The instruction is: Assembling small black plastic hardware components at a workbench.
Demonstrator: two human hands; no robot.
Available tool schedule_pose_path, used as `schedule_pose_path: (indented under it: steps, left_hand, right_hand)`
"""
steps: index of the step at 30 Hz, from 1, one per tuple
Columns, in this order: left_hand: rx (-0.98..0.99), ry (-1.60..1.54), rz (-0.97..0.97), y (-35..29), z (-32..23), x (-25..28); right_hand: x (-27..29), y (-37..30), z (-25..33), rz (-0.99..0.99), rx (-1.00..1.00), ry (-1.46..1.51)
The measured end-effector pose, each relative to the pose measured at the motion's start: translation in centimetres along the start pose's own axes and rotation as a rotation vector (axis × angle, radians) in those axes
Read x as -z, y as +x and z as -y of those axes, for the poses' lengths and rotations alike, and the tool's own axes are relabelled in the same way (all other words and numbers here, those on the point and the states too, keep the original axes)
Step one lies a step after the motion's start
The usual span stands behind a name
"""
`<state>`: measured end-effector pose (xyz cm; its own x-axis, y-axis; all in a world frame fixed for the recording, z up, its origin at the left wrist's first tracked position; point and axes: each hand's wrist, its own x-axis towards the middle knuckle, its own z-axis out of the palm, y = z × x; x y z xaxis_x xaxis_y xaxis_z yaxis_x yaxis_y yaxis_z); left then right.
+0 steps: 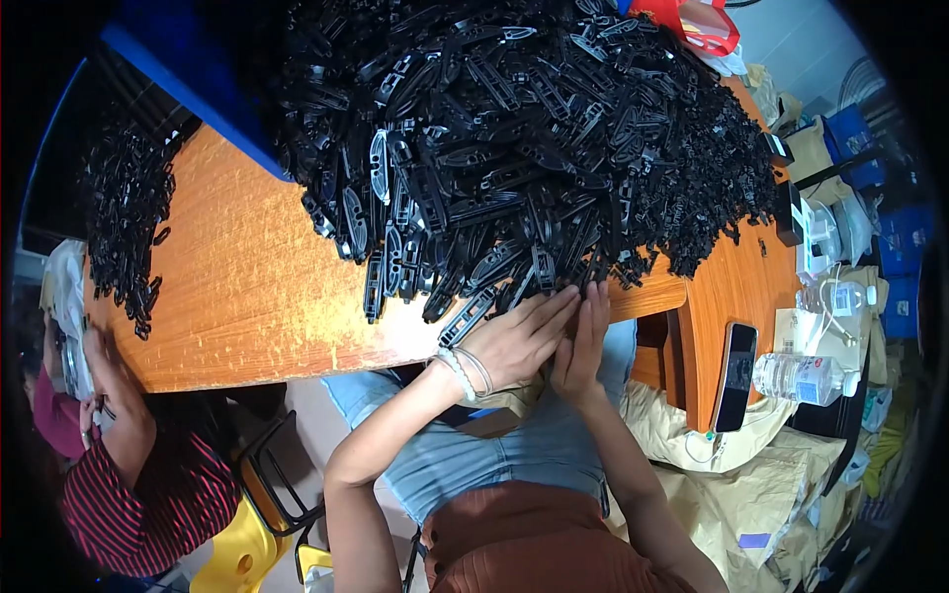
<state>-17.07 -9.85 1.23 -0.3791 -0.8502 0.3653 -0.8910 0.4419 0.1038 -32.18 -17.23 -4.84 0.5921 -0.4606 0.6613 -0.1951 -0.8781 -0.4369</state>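
Observation:
A large heap of slim black plastic parts (455, 158) covers the wooden table (247, 287) in front of me. My left hand (516, 342) is at the table's near edge beside the heap, its fingers stretched out toward the right. Close against it, my right hand (581, 346) is upright with straight fingers. Both hands look open, though the space between the palms is hidden, so small parts there would not show. Under my hands, a brown cardboard box (509, 407) rests between my legs, its inside mostly covered.
A blue bin (198, 79) stands at the left of the heap. A phone (736, 376) and clear plastic bottles (806, 378) lie at the right. Another person in a striped top (148, 494) sits at the left beside more black parts. Brown paper sacks (732, 494) lie at the lower right.

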Motion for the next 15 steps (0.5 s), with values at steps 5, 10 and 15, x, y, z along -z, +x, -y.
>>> schedule_pose_path:
  steps: [5, 10, 15]
  left_hand:
    - [0.068, -0.04, -0.223, -1.4, -0.9, 0.4]
    - [0.422, 0.139, -0.534, -4.3, -3.5, -0.7]
    - [0.826, 0.282, -0.411, -5.2, -3.3, 1.1]
  right_hand:
    - [-0.4, 0.0, 0.1, 0.018, -0.012, -0.056]
    - [-0.1, 0.9, 0.7, -0.086, -0.009, -0.03]
    - [0.8, 2.2, 3.0, -0.062, 0.081, -0.078]
